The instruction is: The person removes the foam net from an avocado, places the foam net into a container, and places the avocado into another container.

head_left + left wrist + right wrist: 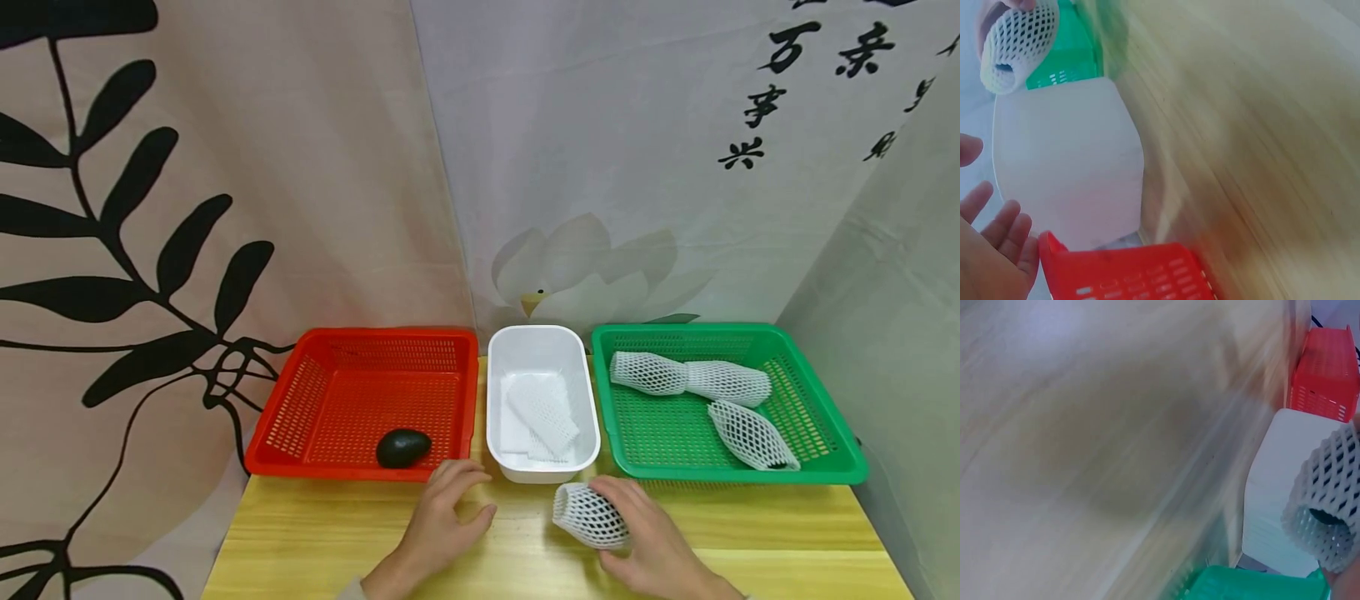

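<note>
My right hand (pixel 656 542) grips an avocado in a white foam net sleeve (pixel 591 517), just above the table in front of the white tub. Through the sleeve's open end in the right wrist view, a dark green surface shows inside the foam net (pixel 1329 487). My left hand (pixel 446 525) holds nothing; its fingers are spread and loosely bent near the front right corner of the red basket (pixel 390 335). A bare dark avocado (pixel 403 447) lies in that basket. Flat foam net sleeves (pixel 542 417) lie in the white tub (pixel 498 392).
A green basket (pixel 817 383) at the right holds several white net-wrapped pieces (pixel 752 435). All three containers stand in a row along the back of the wooden table (pixel 360 508). Printed cloth (pixel 337 167) hangs close behind them.
</note>
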{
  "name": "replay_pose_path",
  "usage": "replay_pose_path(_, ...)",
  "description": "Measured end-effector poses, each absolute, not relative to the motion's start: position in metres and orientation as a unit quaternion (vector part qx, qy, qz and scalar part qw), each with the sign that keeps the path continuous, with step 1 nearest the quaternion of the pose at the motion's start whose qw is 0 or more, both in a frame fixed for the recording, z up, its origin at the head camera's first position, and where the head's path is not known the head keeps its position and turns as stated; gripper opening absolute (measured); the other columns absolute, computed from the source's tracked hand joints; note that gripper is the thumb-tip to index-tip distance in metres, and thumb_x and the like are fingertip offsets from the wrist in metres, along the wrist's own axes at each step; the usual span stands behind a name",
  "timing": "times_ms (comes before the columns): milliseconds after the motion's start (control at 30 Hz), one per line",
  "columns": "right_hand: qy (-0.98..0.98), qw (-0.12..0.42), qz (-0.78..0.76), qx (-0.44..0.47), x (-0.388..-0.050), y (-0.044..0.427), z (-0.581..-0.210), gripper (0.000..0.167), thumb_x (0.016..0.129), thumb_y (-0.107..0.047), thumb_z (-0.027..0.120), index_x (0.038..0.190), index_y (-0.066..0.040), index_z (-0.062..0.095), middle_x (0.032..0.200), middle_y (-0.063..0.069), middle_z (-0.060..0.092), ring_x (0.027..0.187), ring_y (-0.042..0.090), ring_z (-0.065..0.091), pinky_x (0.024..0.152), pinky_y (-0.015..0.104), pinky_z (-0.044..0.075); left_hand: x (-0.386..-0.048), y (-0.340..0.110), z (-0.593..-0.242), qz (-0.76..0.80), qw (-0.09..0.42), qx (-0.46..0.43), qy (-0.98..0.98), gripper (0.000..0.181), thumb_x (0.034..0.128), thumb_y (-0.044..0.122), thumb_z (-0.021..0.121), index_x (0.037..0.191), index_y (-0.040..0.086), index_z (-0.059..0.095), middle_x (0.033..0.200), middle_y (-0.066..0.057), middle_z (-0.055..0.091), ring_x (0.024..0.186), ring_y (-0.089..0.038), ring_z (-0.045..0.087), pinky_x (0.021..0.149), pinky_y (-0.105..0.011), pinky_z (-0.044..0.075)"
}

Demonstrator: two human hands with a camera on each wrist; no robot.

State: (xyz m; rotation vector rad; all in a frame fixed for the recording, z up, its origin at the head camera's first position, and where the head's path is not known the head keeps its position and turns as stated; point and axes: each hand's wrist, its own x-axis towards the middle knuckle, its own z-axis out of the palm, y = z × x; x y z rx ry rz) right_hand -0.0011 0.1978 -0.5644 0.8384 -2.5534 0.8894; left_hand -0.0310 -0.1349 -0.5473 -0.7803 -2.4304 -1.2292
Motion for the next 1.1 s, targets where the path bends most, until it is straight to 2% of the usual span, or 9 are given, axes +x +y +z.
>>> replay_pose_path(100, -0.894, 0.149, 0.309, 0.289, -0.001, 0.195, -0.568, 0.103, 0.050, -0.012, 0.095, 0.145, -0.011, 0.056, 0.139, 0.004, 0.061, 0.120, 0.017, 0.058, 0.090, 0.045, 0.058, -0.030, -0.131, -0.550, -0.430, 0.163, -0.286, -0.841, 0.042, 0.0751, 0.007, 0.088, 0.114, 0.013, 0.073, 0.121, 0.004, 0.067, 0.113, -0.018, 0.060, 0.093, -0.037, 0.052)
replay_pose_path(200, -0.895, 0.145, 0.310, 0.288, -0.001, 0.192, -0.572, 0.102, 0.050, -0.012, 0.094, 0.145, -0.012, 0.056, 0.139, 0.001, 0.060, 0.119, 0.016, 0.058, 0.089, 0.044, 0.059, -0.029, -0.127, -0.553, -0.430, 0.164, -0.295, -0.837, 0.043, 0.0748, 0.006, 0.088, 0.115, 0.013, 0.073, 0.121, 0.004, 0.066, 0.113, -0.019, 0.060, 0.093, -0.038, 0.051)
replay_pose_path(300, -0.899, 0.133, 0.307, 0.281, -0.002, 0.190, -0.577, 0.102, 0.050, -0.013, 0.094, 0.145, -0.013, 0.056, 0.139, -0.001, 0.059, 0.121, 0.015, 0.057, 0.089, 0.043, 0.059, -0.026, -0.123, -0.556, -0.431, 0.148, -0.291, -0.841, 0.042, 0.0761, 0.008, 0.088, 0.115, 0.014, 0.073, 0.121, 0.004, 0.066, 0.115, -0.017, 0.059, 0.100, -0.042, 0.050)
replay_pose_path(400, -0.904, 0.124, 0.302, 0.276, -0.003, 0.188, -0.582, 0.101, 0.050, -0.013, 0.093, 0.144, -0.013, 0.056, 0.139, -0.001, 0.060, 0.122, 0.015, 0.057, 0.092, 0.044, 0.058, -0.023, -0.120, -0.561, -0.432, 0.139, -0.289, -0.843, 0.041, 0.0761, 0.008, 0.089, 0.114, 0.013, 0.073, 0.120, 0.002, 0.067, 0.116, -0.016, 0.059, 0.101, -0.041, 0.050)
replay_pose_path(533, -0.908, 0.112, 0.297, 0.273, -0.003, 0.186, -0.586, 0.098, 0.051, -0.013, 0.092, 0.142, -0.011, 0.057, 0.138, -0.001, 0.060, 0.122, 0.015, 0.057, 0.093, 0.043, 0.057, -0.021, -0.116, -0.569, -0.429, 0.148, -0.298, -0.840, 0.042, 0.0735, 0.007, 0.090, 0.112, 0.011, 0.074, 0.118, 0.000, 0.068, 0.111, -0.018, 0.061, 0.094, -0.036, 0.052)
replay_pose_path(767, -0.909, 0.096, 0.303, 0.271, -0.004, 0.182, -0.589, 0.094, 0.052, -0.010, 0.090, 0.141, -0.009, 0.059, 0.138, -0.003, 0.059, 0.121, 0.013, 0.057, 0.092, 0.042, 0.057, -0.019, -0.110, -0.579, -0.444, 0.118, -0.294, -0.838, 0.037, 0.0788, 0.006, 0.087, 0.113, 0.012, 0.073, 0.114, 0.000, 0.069, 0.109, -0.016, 0.061, 0.092, -0.032, 0.053)
replay_pose_path(933, -0.912, 0.092, 0.294, 0.271, -0.005, 0.179, -0.594, 0.094, 0.053, -0.011, 0.089, 0.142, -0.008, 0.059, 0.137, -0.003, 0.060, 0.120, 0.012, 0.056, 0.093, 0.041, 0.056, -0.019, -0.107, -0.586, -0.439, 0.123, -0.298, -0.839, 0.039, 0.0782, 0.005, 0.087, 0.113, 0.014, 0.073, 0.111, 0.003, 0.068, 0.102, -0.014, 0.061, 0.087, -0.030, 0.052)
replay_pose_path(1100, -0.915, 0.096, 0.287, 0.268, -0.007, 0.177, -0.599, 0.094, 0.052, -0.013, 0.090, 0.141, -0.007, 0.060, 0.135, -0.001, 0.062, 0.119, 0.013, 0.057, 0.094, 0.043, 0.056, -0.020, -0.105, -0.591, -0.434, 0.107, -0.287, -0.847, 0.039, 0.0790, 0.007, 0.087, 0.114, 0.014, 0.072, 0.111, 0.005, 0.068, 0.101, -0.012, 0.061, 0.086, -0.030, 0.052)
